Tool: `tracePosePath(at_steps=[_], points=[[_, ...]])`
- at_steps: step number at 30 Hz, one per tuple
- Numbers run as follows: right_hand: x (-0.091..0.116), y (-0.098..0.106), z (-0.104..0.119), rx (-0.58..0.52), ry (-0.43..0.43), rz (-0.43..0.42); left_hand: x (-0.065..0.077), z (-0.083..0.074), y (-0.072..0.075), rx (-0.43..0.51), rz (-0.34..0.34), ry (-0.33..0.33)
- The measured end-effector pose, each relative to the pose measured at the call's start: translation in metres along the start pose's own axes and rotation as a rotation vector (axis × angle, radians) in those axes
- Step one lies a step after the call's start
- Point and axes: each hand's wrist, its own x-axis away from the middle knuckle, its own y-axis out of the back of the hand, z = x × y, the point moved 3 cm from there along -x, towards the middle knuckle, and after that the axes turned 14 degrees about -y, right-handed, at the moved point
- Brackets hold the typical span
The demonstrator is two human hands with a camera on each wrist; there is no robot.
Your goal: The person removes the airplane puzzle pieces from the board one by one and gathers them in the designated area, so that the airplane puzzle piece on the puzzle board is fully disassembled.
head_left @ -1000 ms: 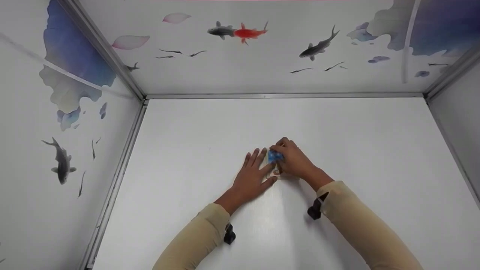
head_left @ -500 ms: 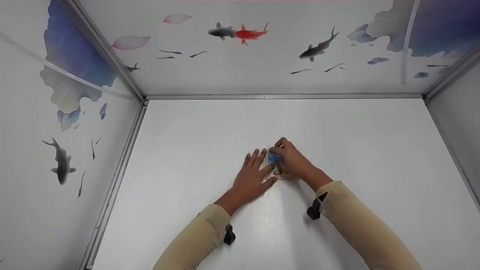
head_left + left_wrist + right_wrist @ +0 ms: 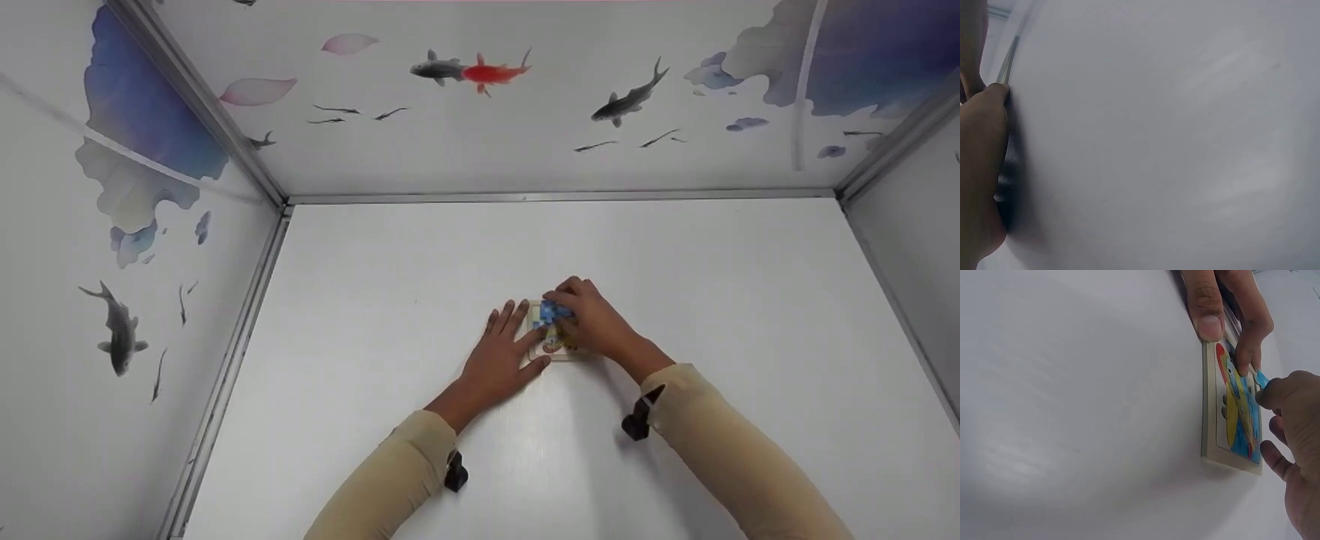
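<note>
A small wooden jigsaw puzzle (image 3: 1210, 405) with a pale frame and a colourful cartoon picture lies on the white table. My left hand (image 3: 496, 360) lies with its fingers spread at the puzzle's left side; its thumb (image 3: 1210, 326) touches the frame's edge and a finger reaches onto the picture. From the right, my right hand (image 3: 600, 324) pinches a blue puzzle piece (image 3: 1262, 378) between thumb and fingertips, at the upper part of the picture. The right wrist view shows this piece tilted up from the board. The right hand covers much of the puzzle's right side in the head view.
The white table (image 3: 390, 262) stretches around the puzzle on all sides. Walls printed with fish stand at the back (image 3: 525, 150) and left (image 3: 45, 337), with metal strips along their lower edges. A plain wall rises at the right.
The right hand has shifted slightly right, and more of the blue piece's jigsaw outline shows between its fingers. The left hand keeps its place on the frame. The head view has tilted a little.
</note>
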Motion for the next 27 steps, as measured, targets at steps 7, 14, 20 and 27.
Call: tracePosePath(at_steps=[7, 14, 20, 27], points=[[0.008, 0.011, -0.021, 0.02, -0.027, -0.029, -0.002, -0.001, 0.001, 0.028, -0.004, 0.007], [0.019, 0.026, -0.045, -0.012, -0.077, -0.035, -0.002, -0.001, 0.001, 0.06, -0.027, 0.006], [0.027, 0.038, -0.065, 0.009, -0.104, -0.064, -0.002, 0.001, 0.0, 0.089, -0.047, 0.0], [0.033, 0.044, -0.084, 0.018, -0.153, -0.062, -0.002, 0.002, 0.0, 0.092, -0.051, -0.007]])
